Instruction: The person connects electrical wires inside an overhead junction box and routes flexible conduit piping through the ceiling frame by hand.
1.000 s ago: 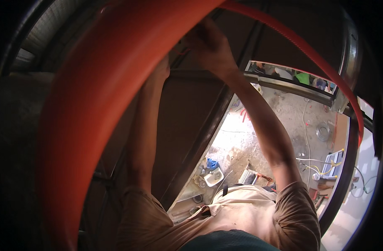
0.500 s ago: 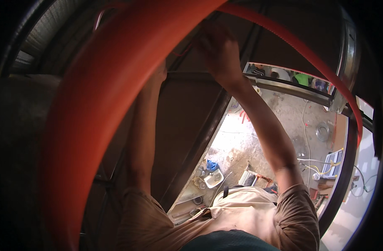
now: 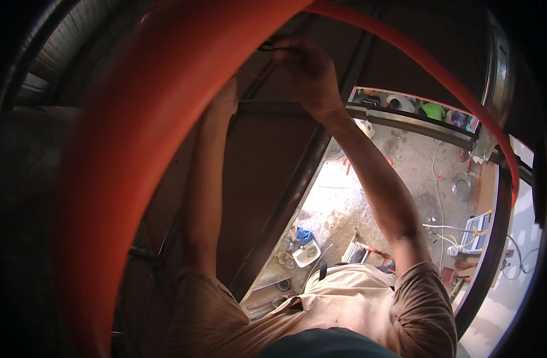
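An orange-red ribbed conduit (image 3: 148, 137) loops across the view very close in and covers much of the left side. My left hand (image 3: 227, 98) is raised behind it; only the wrist side shows, the fingers being hidden. To its right, my right hand (image 3: 309, 74) has its fingers closed around a small dark, thin piece (image 3: 266, 46), whose kind I cannot make out. A thin red wire (image 3: 260, 76) runs in the gap between the two hands. Dark shade blurs the fingertips.
Dark metal beams (image 3: 285, 206) and panels surround my arms. Through the opening, far below, lie a floor (image 3: 399, 161) with cables, a stepladder (image 3: 473, 232), a white basin (image 3: 306, 253) and a coil of wire (image 3: 461, 187). Several people (image 3: 432, 111) are beyond a metal rail (image 3: 420, 126).
My right hand has shifted slightly down and turned, and the dark piece at its fingers now shows. More of the red wire is visible. The left hand has barely moved.
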Demonstrator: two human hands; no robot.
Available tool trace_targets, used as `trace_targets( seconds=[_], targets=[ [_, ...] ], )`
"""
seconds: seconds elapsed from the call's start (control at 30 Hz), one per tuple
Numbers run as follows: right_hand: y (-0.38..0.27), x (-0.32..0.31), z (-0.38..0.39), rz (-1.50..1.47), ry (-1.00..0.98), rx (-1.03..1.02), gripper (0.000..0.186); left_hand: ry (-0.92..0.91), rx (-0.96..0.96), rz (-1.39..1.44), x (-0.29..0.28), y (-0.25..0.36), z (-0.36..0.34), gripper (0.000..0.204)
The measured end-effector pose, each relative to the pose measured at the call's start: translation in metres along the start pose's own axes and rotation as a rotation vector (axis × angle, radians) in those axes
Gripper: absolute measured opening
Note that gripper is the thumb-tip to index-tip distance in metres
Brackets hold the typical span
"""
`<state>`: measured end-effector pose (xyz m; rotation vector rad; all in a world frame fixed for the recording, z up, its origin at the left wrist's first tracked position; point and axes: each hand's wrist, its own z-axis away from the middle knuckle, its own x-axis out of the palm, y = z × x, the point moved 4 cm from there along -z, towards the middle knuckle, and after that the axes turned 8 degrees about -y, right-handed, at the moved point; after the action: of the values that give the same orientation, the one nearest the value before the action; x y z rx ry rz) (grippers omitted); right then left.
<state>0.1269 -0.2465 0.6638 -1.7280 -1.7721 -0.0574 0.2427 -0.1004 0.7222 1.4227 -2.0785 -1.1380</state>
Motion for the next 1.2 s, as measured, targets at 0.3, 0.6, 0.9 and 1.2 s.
trace_targets(
  seconds=[0.3,0.6,0.9,1.2],
  targets=[
    [0.001,-0.005,0.000,-0.417,0.029,0.037,0.014,-0.025,-0.005,-0.074,0.005,0.015,0.002,0.021],
    [-0.020,-0.026,0.004,0.301,-0.199,0.335,0.030,-0.190,0.040,-0.097,0.021,0.022,0.013,0.028],
    [0.007,0.009,-0.016,0.585,-0.081,0.073,0.044,-0.603,0.742,-2.313,-0.067,0.010,-0.016,0.038],
    [0.020,-0.017,-0.033,0.681,0.080,0.080,0.026,-0.664,0.463,-1.225,-0.052,-0.037,-0.045,0.055]
  ],
)
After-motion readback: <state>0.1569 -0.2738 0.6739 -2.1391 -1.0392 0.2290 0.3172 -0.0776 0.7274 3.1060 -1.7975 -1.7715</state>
